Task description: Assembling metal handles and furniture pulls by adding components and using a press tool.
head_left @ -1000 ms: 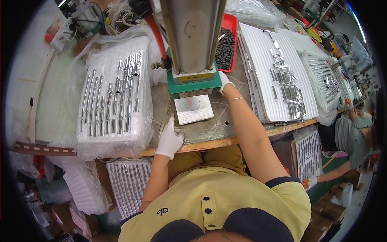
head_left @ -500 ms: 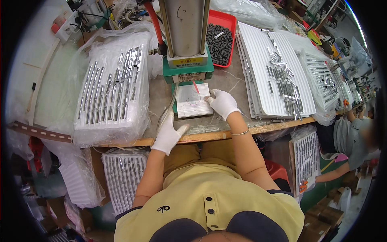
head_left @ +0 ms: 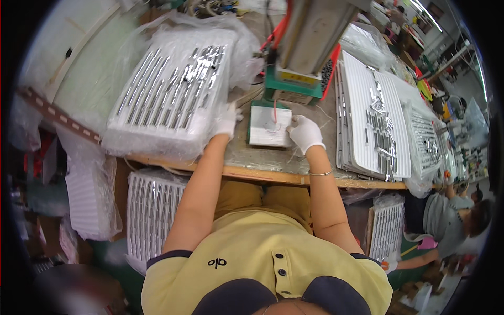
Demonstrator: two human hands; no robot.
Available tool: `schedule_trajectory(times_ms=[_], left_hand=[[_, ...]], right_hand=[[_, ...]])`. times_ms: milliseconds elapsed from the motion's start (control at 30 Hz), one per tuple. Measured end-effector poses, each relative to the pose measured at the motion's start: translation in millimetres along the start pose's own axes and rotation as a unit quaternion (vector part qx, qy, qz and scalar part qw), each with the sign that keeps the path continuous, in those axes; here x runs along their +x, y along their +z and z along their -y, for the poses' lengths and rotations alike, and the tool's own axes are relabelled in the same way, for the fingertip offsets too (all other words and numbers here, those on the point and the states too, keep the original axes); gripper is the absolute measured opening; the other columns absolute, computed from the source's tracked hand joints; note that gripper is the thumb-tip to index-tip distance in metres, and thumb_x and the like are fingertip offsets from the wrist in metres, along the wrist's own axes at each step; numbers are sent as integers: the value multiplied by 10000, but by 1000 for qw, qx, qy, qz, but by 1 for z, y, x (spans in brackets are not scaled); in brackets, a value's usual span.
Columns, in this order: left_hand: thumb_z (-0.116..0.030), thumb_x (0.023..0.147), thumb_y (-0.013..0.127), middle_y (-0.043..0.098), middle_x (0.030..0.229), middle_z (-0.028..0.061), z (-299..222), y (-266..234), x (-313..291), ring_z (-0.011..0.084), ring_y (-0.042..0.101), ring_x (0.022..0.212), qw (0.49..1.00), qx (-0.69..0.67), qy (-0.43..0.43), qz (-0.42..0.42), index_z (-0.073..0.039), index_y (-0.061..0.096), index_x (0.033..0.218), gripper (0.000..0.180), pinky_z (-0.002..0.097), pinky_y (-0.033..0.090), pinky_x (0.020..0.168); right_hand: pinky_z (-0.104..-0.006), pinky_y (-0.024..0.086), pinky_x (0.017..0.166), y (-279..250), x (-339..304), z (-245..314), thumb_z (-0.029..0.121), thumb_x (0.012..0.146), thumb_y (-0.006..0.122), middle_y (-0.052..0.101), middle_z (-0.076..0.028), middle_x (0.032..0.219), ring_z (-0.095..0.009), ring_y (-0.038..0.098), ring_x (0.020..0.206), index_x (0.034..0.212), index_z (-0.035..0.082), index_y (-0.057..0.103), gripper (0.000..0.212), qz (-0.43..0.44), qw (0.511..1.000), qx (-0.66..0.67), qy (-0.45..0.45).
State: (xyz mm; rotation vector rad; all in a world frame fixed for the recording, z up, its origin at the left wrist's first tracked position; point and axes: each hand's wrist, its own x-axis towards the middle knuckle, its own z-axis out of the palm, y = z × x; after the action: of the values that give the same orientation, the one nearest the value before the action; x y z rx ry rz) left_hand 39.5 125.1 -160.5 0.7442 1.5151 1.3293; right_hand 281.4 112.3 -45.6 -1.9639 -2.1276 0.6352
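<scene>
Both my hands wear white gloves. My left hand [head_left: 226,122] reaches to the right edge of the plastic-wrapped white foam tray [head_left: 163,132], where several rows of shiny metal tubes [head_left: 181,79] lie. Its fingers blend into the white wrap, so their grip is unclear. My right hand [head_left: 306,134] is closed, fingers curled, at the right side of a flat silvery metal block [head_left: 269,135]. Anything inside those fingers is hidden. The block sits under a green-based press [head_left: 296,86], with a thin red strip [head_left: 275,111] above it.
On the right stand stacked white ribbed trays [head_left: 357,136] with loose metal tubes [head_left: 383,139]. Behind the press, a red bin [head_left: 334,65] holds small dark parts. The wooden table edge [head_left: 262,174] runs before me. A co-worker [head_left: 446,220] is at far right.
My left hand has moved forward from the table edge to the left tray. My right hand stays by the block, its fingers more curled. The view has shifted and tilted.
</scene>
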Motion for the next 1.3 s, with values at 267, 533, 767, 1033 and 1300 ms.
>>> schedule_trajectory(times_ms=[267, 533, 767, 1033, 1300], left_hand=[[-365, 944, 420, 707, 838, 61, -16, 9, 25, 127, 586, 515, 994, 58, -60, 75, -57, 653, 968, 387, 272, 387, 397], [-150, 845, 569, 658, 980, 187, -24, 7, -132, 317, 629, 942, 948, 228, 221, 25, -12, 618, 1076, 274, 385, 483, 827], [-7, 804, 622, 675, 935, 144, 50, -83, -271, 258, 660, 830, 913, 186, 349, -104, -40, 659, 888, 98, 331, 526, 751], [-287, 829, 618, 538, 1281, 201, 138, -124, -200, 314, 519, 1181, 981, 189, -13, 27, -9, 496, 1299, 560, 346, 383, 1018], [-414, 858, 569, 531, 1231, 266, 145, -45, -166, 391, 525, 1123, 937, 342, 60, -34, -10, 544, 1217, 541, 417, 426, 967]], right_hand=[[-390, 504, 796, -12, -42, 23, 335, 837, 636, 680, -168, 951, -295, 658, 905, 1142, 91, 639, 391, -81, 995, -47, -34], [-329, 507, 667, 49, -88, 17, 258, 847, 660, 681, -178, 777, -260, 666, 696, 984, 27, 703, 272, 61, 984, 95, -135], [-211, 379, 440, 68, -111, 44, 159, 891, 612, 632, -28, 705, -55, 466, 492, 1090, -41, 627, 282, 193, 939, 277, -68], [-203, 315, 422, 99, -89, 87, 195, 930, 593, 568, -17, 698, -67, 435, 476, 988, 36, 583, 169, 348, 795, 496, 16], [-260, 254, 428, 132, -71, 84, 357, 973, 487, 351, 26, 594, -104, 287, 450, 787, 94, 503, 323, 351, 507, 786, 42]])
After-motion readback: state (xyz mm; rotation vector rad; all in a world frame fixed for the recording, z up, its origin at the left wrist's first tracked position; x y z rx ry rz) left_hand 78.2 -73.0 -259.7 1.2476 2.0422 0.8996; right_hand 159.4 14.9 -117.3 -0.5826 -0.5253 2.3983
